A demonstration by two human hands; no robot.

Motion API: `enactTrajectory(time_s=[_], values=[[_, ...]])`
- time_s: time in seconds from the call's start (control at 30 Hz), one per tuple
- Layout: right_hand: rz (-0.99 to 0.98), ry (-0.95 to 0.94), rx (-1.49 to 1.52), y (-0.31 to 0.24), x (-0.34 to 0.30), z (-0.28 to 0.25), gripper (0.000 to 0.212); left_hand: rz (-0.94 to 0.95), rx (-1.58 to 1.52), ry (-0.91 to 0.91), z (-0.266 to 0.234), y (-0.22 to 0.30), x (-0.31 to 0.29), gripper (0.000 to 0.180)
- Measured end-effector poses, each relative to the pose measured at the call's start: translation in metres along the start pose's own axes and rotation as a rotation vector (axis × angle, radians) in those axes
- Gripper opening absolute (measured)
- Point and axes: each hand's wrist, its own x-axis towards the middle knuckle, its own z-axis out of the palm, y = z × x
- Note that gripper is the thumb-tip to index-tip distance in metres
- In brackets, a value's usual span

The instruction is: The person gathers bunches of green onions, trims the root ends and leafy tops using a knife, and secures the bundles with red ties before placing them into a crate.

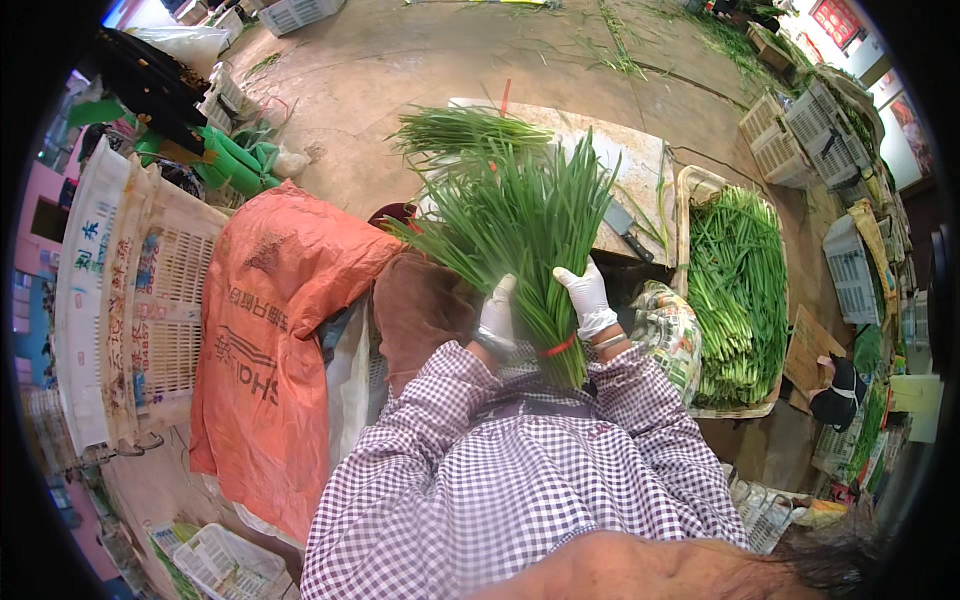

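Both my hands, in white gloves, grip a large bunch of garlic chives point(530, 230) in front of my lap. My left hand point(497, 312) closes round its left side, and my right hand point(586, 298) presses in from the right. The leaves fan out away from me, while the stem ends point toward my body. A red band point(558, 346) circles the stems just below my hands. Beyond, more chives point(465, 132) lie on a pale worn board point(640, 160). On that board, right of the bunch, rests a knife point(628, 232) with a dark handle.
To the right stands a crate point(684, 215) full of chives, with a patterned bag point(667, 330) beside it. An orange sack point(290, 330) drapes over something at my left, next to stacked pale crates point(95, 300). Loose leaves point(620, 60) litter the far floor.
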Motion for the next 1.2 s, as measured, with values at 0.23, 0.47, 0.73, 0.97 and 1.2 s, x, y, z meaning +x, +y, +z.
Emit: enactTrajectory(time_s=[0.23,0.47,0.73,0.97,1.2], values=[[0.040,-0.129,0.072,-0.010,-0.003,0.004,0.052,-0.076,-0.078,0.036,0.009,0.009,0.001,0.031],[-0.033,-0.133,-0.012,-0.019,-0.009,0.009,0.076,0.063,0.114,0.151,-0.003,0.007,0.015,0.030],[-0.824,0.321,-0.778,-0.094,-0.024,0.005,0.058,0.163,0.247,0.210,0.009,0.007,0.006,0.029],[-0.868,-0.144,-0.958,-0.084,0.007,0.008,0.019,0.088,0.243,0.181,-0.003,-0.005,0.016,0.027],[-0.911,-0.305,-1.217,-0.077,0.018,0.000,0.012,0.027,0.240,0.177,-0.001,-0.001,0.009,0.027]])
